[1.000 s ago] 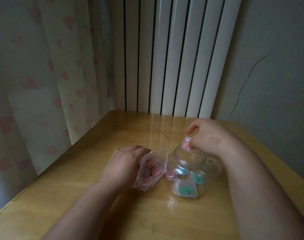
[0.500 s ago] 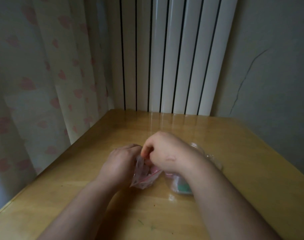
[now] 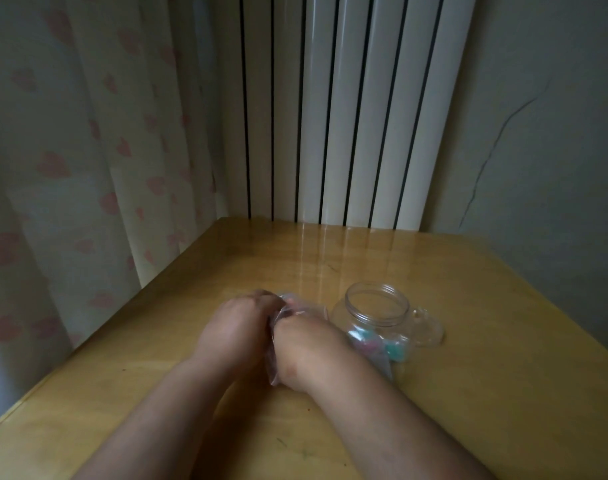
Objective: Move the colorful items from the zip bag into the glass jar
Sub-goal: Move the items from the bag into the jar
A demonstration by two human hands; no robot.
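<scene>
A clear glass jar stands open on the wooden table, with several teal and pink items visible through its lower wall. Just left of it a clear zip bag is held between both hands. My left hand grips the bag's left side. My right hand is pushed into or against the bag from the right, its fingers hidden in the plastic. What it holds inside cannot be seen.
The jar's clear lid lies right behind the jar on the right. A white radiator stands behind the table, a heart-print curtain hangs on the left, and a cracked wall is on the right.
My right hand left the jar mouth, where it held a pink item, and moved left and down into the zip bag. The jar is now uncovered. My left hand stayed on the bag.
</scene>
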